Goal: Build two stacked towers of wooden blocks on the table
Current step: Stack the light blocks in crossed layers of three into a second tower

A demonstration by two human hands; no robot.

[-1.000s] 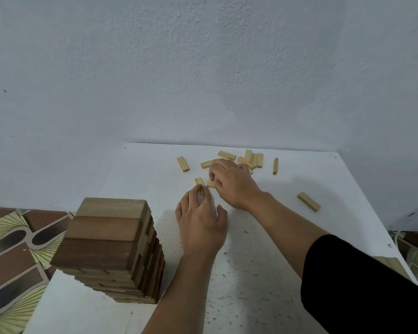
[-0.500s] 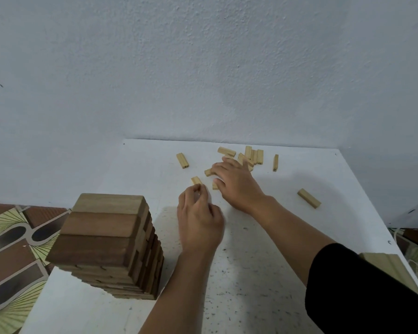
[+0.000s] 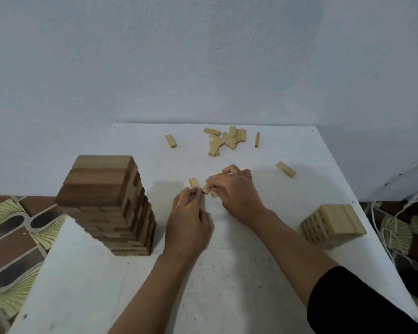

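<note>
A tall tower of dark and light wooden blocks (image 3: 109,208) stands at the left of the white table (image 3: 227,285). A short stack of pale blocks (image 3: 333,225) stands near the right edge. Mid-table, my right hand (image 3: 234,191) grips small pale blocks (image 3: 206,188), fingers curled round them. My left hand (image 3: 186,220) lies just left of it, fingertips pinching the same cluster. One small block (image 3: 193,183) lies beside my left fingertips. What lies under my palms is hidden.
Several loose pale blocks (image 3: 227,139) lie in a heap at the table's far side, with single blocks (image 3: 171,141) to its left, (image 3: 257,140) to its right and another block (image 3: 286,169) nearer the right. A wall rises behind. Patterned floor (image 3: 12,237) shows left.
My right hand pulled back from the far heap toward me, bringing small blocks to mid-table. My left hand closed its fingertips on them. The view tilted down, revealing the short stack at right.
</note>
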